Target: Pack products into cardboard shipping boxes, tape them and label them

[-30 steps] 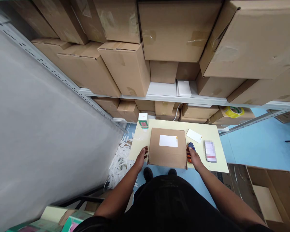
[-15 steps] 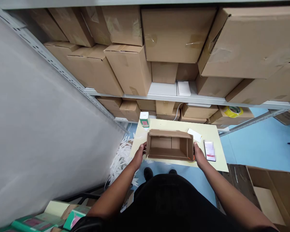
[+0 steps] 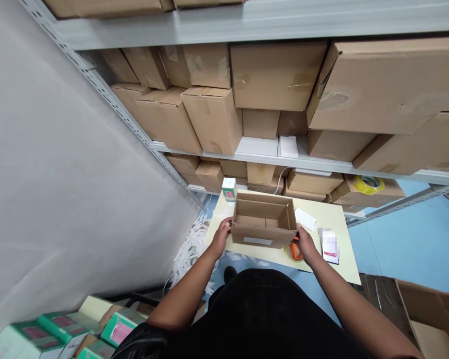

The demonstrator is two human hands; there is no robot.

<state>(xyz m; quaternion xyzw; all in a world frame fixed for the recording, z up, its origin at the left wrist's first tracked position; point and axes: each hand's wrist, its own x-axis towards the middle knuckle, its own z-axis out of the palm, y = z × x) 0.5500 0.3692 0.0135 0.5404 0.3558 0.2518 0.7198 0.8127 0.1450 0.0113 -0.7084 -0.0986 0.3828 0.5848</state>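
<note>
An open-topped cardboard box (image 3: 257, 234) is held level between my two hands over a pale yellow table (image 3: 340, 219). Its inside looks bare, and a white label (image 3: 258, 241) shows on the near wall. At the box's left end, my left hand (image 3: 221, 237) is closed on it. My right hand (image 3: 306, 243) grips the right end, its fingertips partly hidden. Just beside my right hand lies an orange-handled item (image 3: 296, 249) with a tape-like ring, its kind unclear. A small white-and-green box (image 3: 229, 189) stands behind the held box on the left.
To the right are a white card (image 3: 306, 219) and a phone (image 3: 330, 247). Shelves hold many cardboard boxes (image 3: 277, 75); a yellow tape roll (image 3: 368, 184) sits on one. White paper strips (image 3: 190, 247) lie on the floor. Green boxes (image 3: 56, 334) fill the lower left; a large open carton (image 3: 434, 314) stands lower right.
The held box has tilted so its near outer wall and label now show. The orange-handled item has come into fuller view. My view has shifted upward.
</note>
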